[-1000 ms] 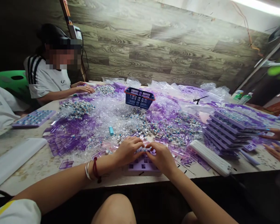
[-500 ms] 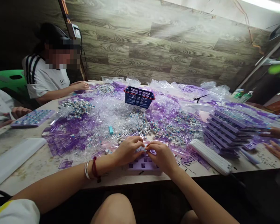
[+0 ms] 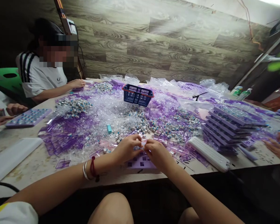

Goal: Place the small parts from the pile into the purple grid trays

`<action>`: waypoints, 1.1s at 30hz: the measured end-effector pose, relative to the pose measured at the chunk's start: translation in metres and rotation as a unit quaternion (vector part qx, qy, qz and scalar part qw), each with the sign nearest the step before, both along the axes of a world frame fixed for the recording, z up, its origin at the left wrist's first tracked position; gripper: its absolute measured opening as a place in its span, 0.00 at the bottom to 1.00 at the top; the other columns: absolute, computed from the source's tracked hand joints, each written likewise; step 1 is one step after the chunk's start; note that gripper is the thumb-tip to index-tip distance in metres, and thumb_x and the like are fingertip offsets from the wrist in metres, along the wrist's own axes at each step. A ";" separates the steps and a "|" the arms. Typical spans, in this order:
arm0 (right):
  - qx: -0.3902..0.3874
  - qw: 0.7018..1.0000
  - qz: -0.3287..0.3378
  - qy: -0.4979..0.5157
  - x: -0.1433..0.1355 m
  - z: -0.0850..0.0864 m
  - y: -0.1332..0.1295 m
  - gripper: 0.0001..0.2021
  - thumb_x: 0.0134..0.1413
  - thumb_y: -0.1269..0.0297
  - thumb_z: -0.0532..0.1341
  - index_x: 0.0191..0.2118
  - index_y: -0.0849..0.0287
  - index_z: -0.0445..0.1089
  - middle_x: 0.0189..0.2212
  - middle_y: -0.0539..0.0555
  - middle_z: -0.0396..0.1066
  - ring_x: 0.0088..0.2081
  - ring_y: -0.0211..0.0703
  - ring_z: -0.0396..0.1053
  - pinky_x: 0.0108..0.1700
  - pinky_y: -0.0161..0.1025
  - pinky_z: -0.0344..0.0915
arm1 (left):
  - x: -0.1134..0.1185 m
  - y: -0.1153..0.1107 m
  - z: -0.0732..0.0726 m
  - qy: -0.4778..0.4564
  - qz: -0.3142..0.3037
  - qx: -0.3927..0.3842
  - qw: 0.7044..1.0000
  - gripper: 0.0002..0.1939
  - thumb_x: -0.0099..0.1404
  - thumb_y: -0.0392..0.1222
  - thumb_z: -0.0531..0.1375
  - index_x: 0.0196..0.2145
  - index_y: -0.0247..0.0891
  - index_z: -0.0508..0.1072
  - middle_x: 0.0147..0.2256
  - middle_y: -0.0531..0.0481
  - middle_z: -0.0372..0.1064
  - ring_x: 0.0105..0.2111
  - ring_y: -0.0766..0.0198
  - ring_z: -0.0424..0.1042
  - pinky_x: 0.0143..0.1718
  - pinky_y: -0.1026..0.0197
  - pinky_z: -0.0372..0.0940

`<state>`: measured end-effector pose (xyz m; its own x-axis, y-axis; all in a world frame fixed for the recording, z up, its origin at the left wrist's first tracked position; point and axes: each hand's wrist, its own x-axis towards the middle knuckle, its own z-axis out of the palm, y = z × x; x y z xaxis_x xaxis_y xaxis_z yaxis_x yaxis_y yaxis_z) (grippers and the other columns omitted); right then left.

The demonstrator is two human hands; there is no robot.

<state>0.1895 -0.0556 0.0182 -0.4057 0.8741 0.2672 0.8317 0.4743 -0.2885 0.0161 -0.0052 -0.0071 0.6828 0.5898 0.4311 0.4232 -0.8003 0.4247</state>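
Note:
Both hands meet over a purple tray (image 3: pixel 142 165) with square holes, at the table's front edge. My left hand (image 3: pixel 127 147) has its thumb and fingers bent together just above the tray's far side. Fingertip to fingertip with it, my right hand (image 3: pixel 157 154) pinches too, hiding part of the tray. A small clear or whitish bit shows between the fingertips, too small to name. Right beyond my hands lies a heap of small white and blue pieces (image 3: pixel 136 121), with loose clear plastic parts (image 3: pixel 102 113) around it.
Purple plastic frames (image 3: pixel 63 133) and a blue basket (image 3: pixel 137 95) lie ahead. To the right are a white power strip (image 3: pixel 208 154) and a stack of filled purple trays (image 3: pixel 228 130). Co-workers' hands (image 3: pixel 15 109) work at the left, with another hand (image 3: pixel 276 149) at the right.
The view has shifted slightly, so most things sit a little further left and higher. My hands stay close together over the tray, with small finger movements.

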 end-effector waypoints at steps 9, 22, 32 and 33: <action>-0.039 0.999 0.011 0.011 0.000 0.003 0.003 0.12 0.51 0.81 0.57 0.25 0.63 0.75 0.30 0.56 0.73 0.33 0.41 0.71 0.37 0.34 0.63 | 0.002 0.005 0.000 0.004 -0.019 -0.010 1.000 0.03 0.60 0.37 0.62 0.31 0.39 0.76 0.40 0.47 0.72 0.40 0.59 0.71 0.46 0.58 0.65; -0.080 0.982 0.053 -0.164 -0.016 0.024 0.010 0.15 0.51 0.82 0.53 0.36 0.66 0.75 0.36 0.61 0.76 0.39 0.46 0.72 0.42 0.36 0.63 | 0.005 0.015 0.003 -0.010 -0.082 -0.095 0.992 0.09 0.52 0.30 0.60 0.32 0.36 0.74 0.35 0.49 0.70 0.36 0.62 0.70 0.41 0.63 0.64; -0.035 0.985 -0.012 -0.167 -0.028 0.021 -0.003 0.15 0.53 0.80 0.52 0.41 0.66 0.75 0.40 0.63 0.75 0.43 0.49 0.72 0.44 0.37 0.64 | 0.001 0.011 -0.004 0.024 -0.022 -0.036 0.999 0.06 0.56 0.31 0.58 0.34 0.35 0.69 0.35 0.48 0.68 0.38 0.59 0.67 0.41 0.59 0.63; -0.027 0.987 -0.012 -0.157 -0.026 0.019 -0.005 0.15 0.53 0.79 0.53 0.41 0.66 0.74 0.41 0.63 0.74 0.43 0.49 0.72 0.44 0.38 0.64 | 0.001 0.010 -0.004 0.026 -0.022 -0.029 0.999 0.05 0.57 0.32 0.57 0.34 0.35 0.69 0.36 0.48 0.68 0.38 0.59 0.67 0.41 0.59 0.63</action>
